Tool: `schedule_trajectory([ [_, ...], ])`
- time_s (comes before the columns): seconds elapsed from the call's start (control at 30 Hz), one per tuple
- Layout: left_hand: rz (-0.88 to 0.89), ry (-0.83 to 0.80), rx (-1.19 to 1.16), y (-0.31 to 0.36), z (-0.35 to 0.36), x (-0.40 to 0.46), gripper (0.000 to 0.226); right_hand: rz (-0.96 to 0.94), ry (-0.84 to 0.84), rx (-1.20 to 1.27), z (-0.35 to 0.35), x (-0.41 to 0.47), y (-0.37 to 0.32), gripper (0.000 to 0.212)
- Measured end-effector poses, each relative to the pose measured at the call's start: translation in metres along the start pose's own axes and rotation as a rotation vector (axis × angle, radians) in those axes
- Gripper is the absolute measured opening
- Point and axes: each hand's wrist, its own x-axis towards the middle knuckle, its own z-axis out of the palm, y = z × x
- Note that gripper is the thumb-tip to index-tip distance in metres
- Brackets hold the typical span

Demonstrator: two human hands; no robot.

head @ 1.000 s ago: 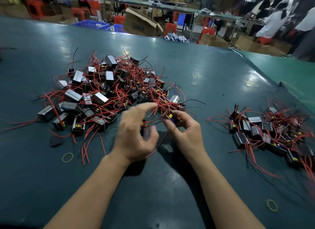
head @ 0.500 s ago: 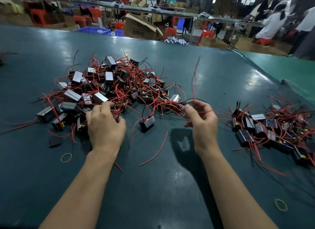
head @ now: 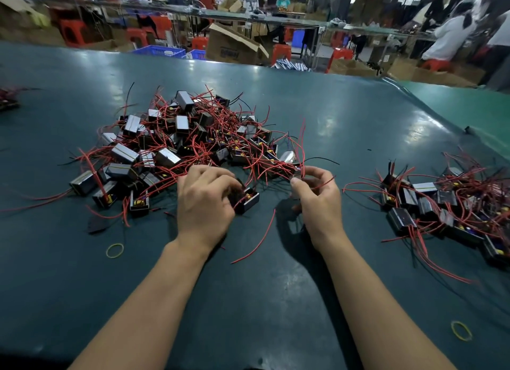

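The left hand (head: 205,204) curls round a small black component (head: 248,201) at the near edge of the big pile (head: 176,143) on the worktop (head: 345,116). The right hand (head: 317,201) pinches red leads (head: 302,154) that run back into that tangle. A hard tug would likely drag neighbouring units along or strain a lead at its joint — the wires are snarled together. Nothing here sits in a container: parts lie loose, with a smaller group (head: 441,204) to the right. Beyond stand blue crates (head: 160,51) and a cardboard box (head: 234,47) — contents not visible.
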Motion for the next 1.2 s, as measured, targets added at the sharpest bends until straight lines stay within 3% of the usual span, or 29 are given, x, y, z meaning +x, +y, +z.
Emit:
schedule_trajectory([
  [0.07, -0.055, -0.016, -0.057, -0.005, -0.002, 0.001, 0.031, -0.007, 0.005, -0.024, -0.001, 0.001, 0.000, 0.017],
  [0.23, -0.055, -0.347, -0.092, -0.003, 0.004, -0.005, 0.034, -0.075, -0.012, -0.119, 0.002, 0.001, 0.003, 0.024],
  [0.4, -0.001, -0.344, 0.093, -0.011, 0.012, -0.007, 0.048, -0.098, -0.052, -0.205, 0.001, 0.002, 0.004, 0.021],
  [0.57, -0.017, -0.177, 0.114, -0.009, 0.010, -0.003, 0.018, -0.108, -0.075, -0.247, 0.002, 0.001, 0.008, 0.022],
  [0.8, 0.143, 0.228, -0.245, 0.004, -0.001, -0.002, 0.007, -0.101, -0.027, -0.189, 0.002, 0.002, 0.006, 0.016],
  [0.87, 0.144, 0.159, -0.374, 0.012, -0.001, -0.003, 0.008, -0.074, -0.002, -0.139, 0.002, 0.004, 0.006, 0.010],
  [0.97, 0.059, -0.145, -0.626, 0.023, 0.001, -0.010, 0.006, -0.010, 0.011, -0.040, -0.002, 0.005, 0.003, 0.012],
  [1.03, -0.037, -0.331, -0.677, 0.025, 0.004, -0.014, 0.003, 0.019, 0.032, 0.033, -0.005, 0.006, 0.000, 0.015],
  [1.2, -0.110, -0.331, -0.574, 0.018, 0.005, -0.012, 0.009, 0.057, 0.080, 0.059, -0.011, 0.010, -0.004, 0.015],
])
